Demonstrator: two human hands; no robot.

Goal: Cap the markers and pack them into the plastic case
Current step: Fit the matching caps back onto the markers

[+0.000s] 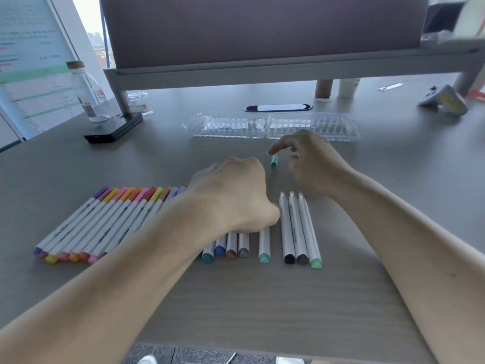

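Right hand (pixel 307 158): fingers curled, forefinger and thumb pinched at the top end of a teal cap (pixel 274 161), which stood on or just above the desk (pixel 236 298); whether the cap was lifted clear could not be told. Left hand (pixel 233 198): closed in a fist over the upper ends of a group of markers, apparently pinching the teal-ended marker (pixel 264 245), though its fingers were hidden beneath the knuckles. Capped markers (pixel 105 219): a fanned row at the left, caps in purple, orange, pink, yellow. Uncapped markers (pixel 298 227): three lying side by side at the right, bare tips pointing away, ends black, brown and pale green. Plastic case (pixel 270 126): clear, open, lying beyond both hands, its slots empty. Step in hand, as judged: capping, with packing not yet begun. Next move called for bringing cap and matching teal marker tip into line and pressing the cap home.
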